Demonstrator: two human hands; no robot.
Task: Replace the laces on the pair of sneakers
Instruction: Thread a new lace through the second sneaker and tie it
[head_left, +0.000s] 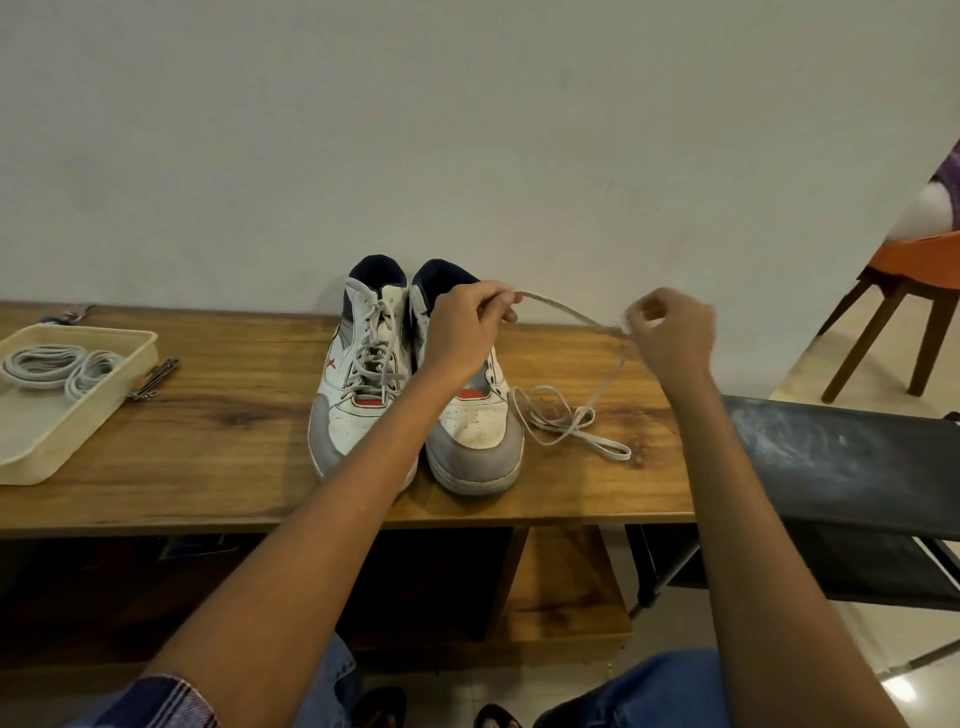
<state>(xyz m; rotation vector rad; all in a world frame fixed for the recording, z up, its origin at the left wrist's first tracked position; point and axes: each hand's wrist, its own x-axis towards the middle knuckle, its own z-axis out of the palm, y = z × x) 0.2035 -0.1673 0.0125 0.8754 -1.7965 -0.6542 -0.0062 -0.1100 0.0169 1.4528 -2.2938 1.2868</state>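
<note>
We see two white, grey and navy sneakers standing side by side on the wooden desk (218, 441), toes toward us and heels near the wall. The left sneaker (358, 374) is fully laced with a pale lace; the right sneaker (475, 436) is partly hidden behind the left forearm, and we cannot tell how much lacing remains in its eyelets. The left hand (462, 332) is raised over the right sneaker, its fingers curled and pinching one end of a loose pale lace (566, 415). From that pinch the lace runs in the air to the right hand (670, 332), which is also curled around it, the fingertips gripping the strand just beside the desk's right part. Below the right hand the lace drops down and lies in loose loops on the desk, just beside the right sneaker's toe. On the left part of the desk sits a shallow cream tray (104, 395) holding coiled pale laces (57, 369), bundled in two rings. Just beside the tray's right edge lies a small metal tool (156, 376), too small for us to identify. A dark folding surface (841, 457) stands next to the desk's right end, and a wooden-legged chair with an orange seat (904, 291) is at the far right. Blue jeans show at the bottom of the view.
</note>
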